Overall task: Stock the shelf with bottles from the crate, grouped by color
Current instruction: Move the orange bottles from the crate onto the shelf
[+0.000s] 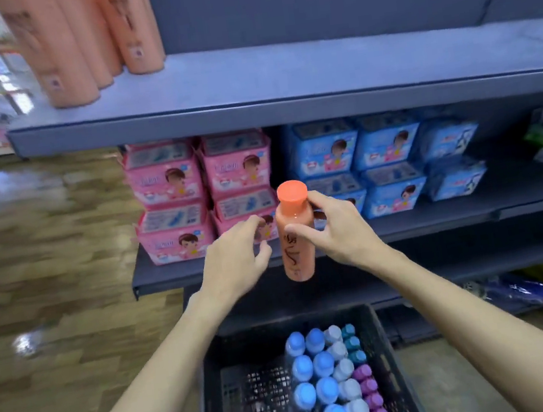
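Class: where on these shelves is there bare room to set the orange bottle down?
The top shelf is bare from the orange bottles rightward. The middle shelf is crowded with pink packs and blue packs. The right hand holds the bottle.

Right hand point(335, 228) grips upright orange bottle point(296, 237) above crate point(214, 386); left hand point(236, 262) beside it.

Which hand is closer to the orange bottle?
The right hand. It grips the orange bottle around its upper part. The left hand hovers just left of the bottle, fingers loosely curled, not touching it.
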Tool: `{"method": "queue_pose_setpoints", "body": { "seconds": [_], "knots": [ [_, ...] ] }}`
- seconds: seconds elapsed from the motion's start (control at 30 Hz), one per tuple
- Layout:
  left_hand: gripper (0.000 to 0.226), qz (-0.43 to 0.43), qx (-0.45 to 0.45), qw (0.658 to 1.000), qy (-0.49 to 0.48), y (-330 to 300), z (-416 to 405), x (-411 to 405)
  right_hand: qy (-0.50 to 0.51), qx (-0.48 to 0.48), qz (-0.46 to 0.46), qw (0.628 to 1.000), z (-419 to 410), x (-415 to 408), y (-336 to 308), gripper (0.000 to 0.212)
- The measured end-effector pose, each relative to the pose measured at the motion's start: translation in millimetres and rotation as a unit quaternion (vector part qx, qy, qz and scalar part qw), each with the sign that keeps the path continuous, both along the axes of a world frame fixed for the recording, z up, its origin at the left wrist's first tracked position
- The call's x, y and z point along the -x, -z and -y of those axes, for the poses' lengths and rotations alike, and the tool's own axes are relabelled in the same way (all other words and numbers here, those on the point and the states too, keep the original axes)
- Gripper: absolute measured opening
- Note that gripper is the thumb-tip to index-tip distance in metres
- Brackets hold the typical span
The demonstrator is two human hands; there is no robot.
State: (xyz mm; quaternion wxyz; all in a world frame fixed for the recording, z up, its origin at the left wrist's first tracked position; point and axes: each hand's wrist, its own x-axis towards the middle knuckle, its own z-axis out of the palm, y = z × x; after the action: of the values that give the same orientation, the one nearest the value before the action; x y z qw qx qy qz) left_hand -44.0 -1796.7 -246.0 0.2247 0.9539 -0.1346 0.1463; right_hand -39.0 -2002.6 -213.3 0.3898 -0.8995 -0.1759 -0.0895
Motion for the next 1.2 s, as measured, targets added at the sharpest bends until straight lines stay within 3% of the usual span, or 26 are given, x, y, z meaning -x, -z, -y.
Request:
{"method": "queue_pose_setpoints", "body": {
  "seconds": [0.4,0.73,0.97,1.2],
  "knots": [
    [0.031,0.199,0.012,0.980,-0.003,-149.4,-23.3,-13.3,-0.014,-0.014,0.124,0.992,-5.0,-18.5,-169.9,0.029],
    [0.035,0.243,-0.028,0.968,-0.050,-243.8,-43.3,-32.6,-0.051,-0.063,0.173,0.982,-33.7,-43.6,-277.8,0.032],
    [0.034,0.258,-0.058,0.963,-0.053,-280.1,-46.2,-42.9,-0.024,-0.040,0.180,0.982,-58.2,-72.6,-305.6,0.036],
    [0.034,0.248,-0.066,0.965,-0.063,-279.4,-53.1,-54.2,-0.009,-0.038,0.145,0.989,-73.8,-102.7,-294.6,0.029]
  ]
}}
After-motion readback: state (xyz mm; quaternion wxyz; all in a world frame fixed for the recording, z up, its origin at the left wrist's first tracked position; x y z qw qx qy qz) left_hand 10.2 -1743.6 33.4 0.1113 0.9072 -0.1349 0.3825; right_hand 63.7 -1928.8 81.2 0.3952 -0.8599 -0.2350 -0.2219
